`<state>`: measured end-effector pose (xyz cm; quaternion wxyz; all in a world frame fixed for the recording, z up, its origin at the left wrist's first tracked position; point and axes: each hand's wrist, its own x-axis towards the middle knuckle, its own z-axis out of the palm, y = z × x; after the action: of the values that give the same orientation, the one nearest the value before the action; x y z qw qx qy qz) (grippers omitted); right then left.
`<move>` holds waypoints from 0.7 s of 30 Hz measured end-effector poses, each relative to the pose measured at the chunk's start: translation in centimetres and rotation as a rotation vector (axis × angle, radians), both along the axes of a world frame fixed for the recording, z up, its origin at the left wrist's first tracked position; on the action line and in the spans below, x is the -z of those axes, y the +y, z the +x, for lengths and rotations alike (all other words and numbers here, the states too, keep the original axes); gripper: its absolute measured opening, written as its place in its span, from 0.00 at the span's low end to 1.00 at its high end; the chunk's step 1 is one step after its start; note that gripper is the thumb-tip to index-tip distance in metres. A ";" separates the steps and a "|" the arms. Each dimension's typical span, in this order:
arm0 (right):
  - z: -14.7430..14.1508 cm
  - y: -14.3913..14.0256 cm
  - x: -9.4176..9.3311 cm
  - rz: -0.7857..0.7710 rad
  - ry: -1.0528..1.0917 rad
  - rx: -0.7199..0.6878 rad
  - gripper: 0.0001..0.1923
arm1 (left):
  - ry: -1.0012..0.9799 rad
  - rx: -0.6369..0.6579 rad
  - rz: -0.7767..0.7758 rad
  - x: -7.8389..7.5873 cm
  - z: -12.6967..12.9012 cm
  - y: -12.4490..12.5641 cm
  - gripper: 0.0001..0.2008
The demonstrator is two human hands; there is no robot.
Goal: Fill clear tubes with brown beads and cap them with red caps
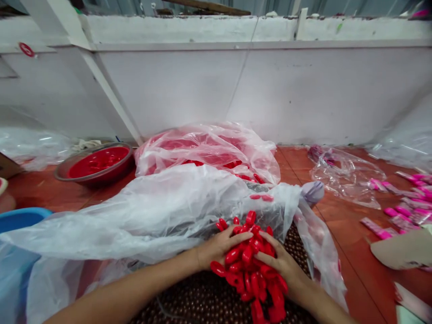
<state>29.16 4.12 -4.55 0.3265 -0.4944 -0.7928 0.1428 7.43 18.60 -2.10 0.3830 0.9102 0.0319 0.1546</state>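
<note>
A heap of glossy red plastic pieces (pixel 248 256), small and oval, is gathered between my two hands. My left hand (pixel 222 245) cups the heap from the left, its fingers curled over the top. From the right, my right hand (pixel 281 263) presses round the same heap, thumb and fingers over several pieces. Under the heap lies a mass of small shiny dark brown beads (pixel 202 292). Just beyond my hands, a translucent white plastic bag (pixel 189 193) spreads across, with a few red pieces on it.
Behind stands a clear bag of red pieces (pixel 202 144). A round basin (pixel 97 166) with red contents sits left, a blue tub (pixel 23 216) nearer. Pink packaged items (pixel 411 202) and a crumpled clear bag (pixel 347 175) lie right on the red floor (pixel 340 225). A white wall (pixel 270 90) closes the back.
</note>
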 end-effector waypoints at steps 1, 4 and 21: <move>0.3 0.8 0.0 0.003 -0.039 -0.009 0.28 | -0.009 0.026 0.055 -0.1 0.1 0.9 0.38; 1.2 3.7 0.0 0.043 -0.149 0.003 0.26 | -0.029 0.061 0.209 -0.1 0.7 4.1 0.34; 3.9 4.1 -5.4 -0.270 -0.309 -0.039 0.35 | 0.362 0.155 0.469 -4.6 -0.8 3.5 0.39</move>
<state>33.10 8.20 0.86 0.1290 -0.5345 -0.8164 0.1764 6.58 22.14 2.50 0.1611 0.9862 -0.0066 -0.0368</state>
